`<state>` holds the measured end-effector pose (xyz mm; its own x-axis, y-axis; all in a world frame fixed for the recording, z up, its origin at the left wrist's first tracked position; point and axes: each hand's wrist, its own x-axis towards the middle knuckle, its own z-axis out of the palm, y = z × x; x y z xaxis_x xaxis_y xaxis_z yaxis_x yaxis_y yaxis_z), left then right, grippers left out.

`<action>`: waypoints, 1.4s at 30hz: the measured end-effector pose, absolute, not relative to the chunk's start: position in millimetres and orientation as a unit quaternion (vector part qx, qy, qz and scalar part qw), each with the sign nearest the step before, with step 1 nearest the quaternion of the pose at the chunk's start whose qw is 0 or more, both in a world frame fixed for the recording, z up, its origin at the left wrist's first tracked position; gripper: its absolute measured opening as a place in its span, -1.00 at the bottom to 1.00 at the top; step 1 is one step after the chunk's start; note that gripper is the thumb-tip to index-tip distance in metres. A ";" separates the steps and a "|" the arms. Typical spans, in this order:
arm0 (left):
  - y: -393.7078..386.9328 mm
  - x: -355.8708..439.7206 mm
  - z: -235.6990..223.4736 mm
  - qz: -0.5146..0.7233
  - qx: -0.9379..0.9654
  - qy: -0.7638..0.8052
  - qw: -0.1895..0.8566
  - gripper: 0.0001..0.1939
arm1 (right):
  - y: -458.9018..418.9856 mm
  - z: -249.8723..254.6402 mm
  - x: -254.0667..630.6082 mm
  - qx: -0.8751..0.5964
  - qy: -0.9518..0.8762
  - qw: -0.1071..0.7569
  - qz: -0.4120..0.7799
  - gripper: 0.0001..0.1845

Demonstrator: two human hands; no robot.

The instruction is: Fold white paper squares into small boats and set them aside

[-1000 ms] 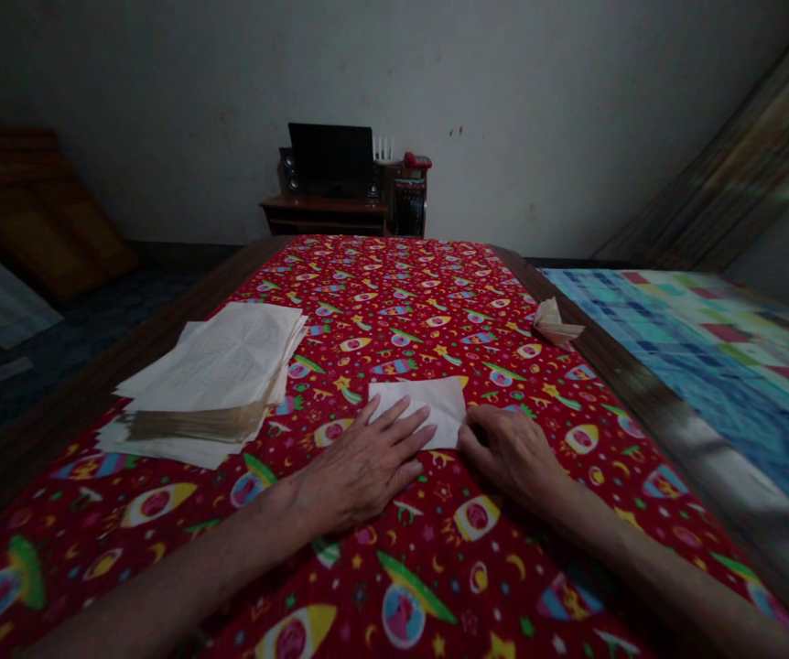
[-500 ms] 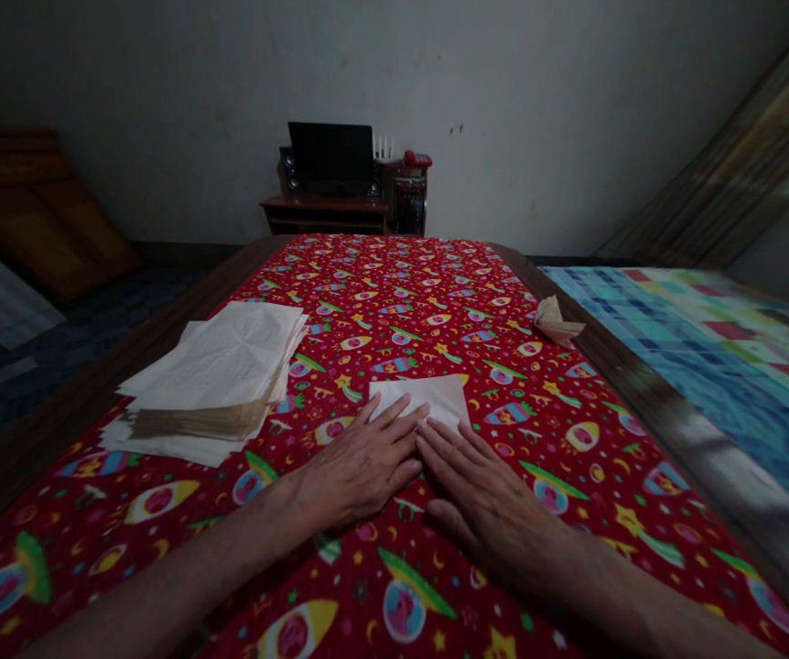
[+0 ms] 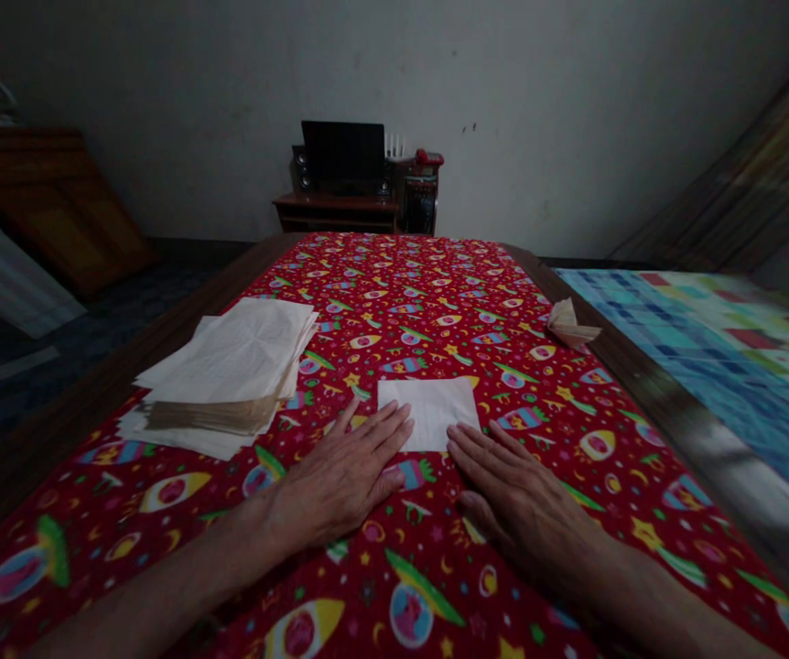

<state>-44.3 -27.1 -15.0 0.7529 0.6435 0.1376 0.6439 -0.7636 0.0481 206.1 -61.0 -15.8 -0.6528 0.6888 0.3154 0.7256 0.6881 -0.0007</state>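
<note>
A small white square of paper, seemingly folded, lies flat on the red patterned tablecloth in front of me. My left hand rests palm down with its fingers stretched out, the fingertips on the paper's lower left part. Flat as well, my right hand touches the lower right edge with its fingertips. Between the two hands the middle of the paper shows. Neither hand grips anything.
A stack of creased paper sheets lies to the left. Near the right table edge stands a folded paper piece. Beyond the table are a monitor on a low desk and a red telephone. A bed is at the right.
My hands have slid apart across the paper, the left toward the left and the right toward the right, uncovering its middle. The whole view has shifted slightly.
</note>
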 end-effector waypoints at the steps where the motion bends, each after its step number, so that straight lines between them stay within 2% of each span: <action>1: -29.2 -41.2 -14.9 -0.079 -0.936 -0.342 0.003 -0.50 | -61.1 -17.2 205.1 -0.395 -0.903 0.159 -0.062 -0.55; 6: -39.9 -19.5 -14.1 -0.093 -0.955 -0.280 -0.016 -0.47 | -61.1 -20.9 201.1 -0.405 -0.894 0.182 -0.066 -0.57; 10: -39.2 -17.1 -15.6 -0.086 -0.953 -0.291 -0.028 -0.49 | -59.7 -18.9 201.7 -0.412 -0.889 0.184 -0.080 -0.60; 23: -42.8 -60.4 -20.6 -0.087 -0.931 -0.352 0.040 -0.52 | -50.8 -24.3 212.5 -0.438 -0.861 0.211 -0.147 -0.71; 29: -37.0 -53.8 -16.4 -0.108 -0.934 -0.338 0.045 -0.57 | -53.5 -20.9 203.7 -0.441 -0.868 0.179 -0.143 -0.64; 36: -8.6 -28.8 -12.9 -0.064 -0.952 -0.298 -0.026 -0.45 | -46.8 -17.7 207.1 -0.373 -0.918 0.100 -0.087 -0.48; 42: 17.9 -21.0 -16.8 -0.067 -0.934 -0.350 -0.017 -0.42 | -13.4 -20.9 215.4 -0.392 -0.917 0.073 -0.025 -0.41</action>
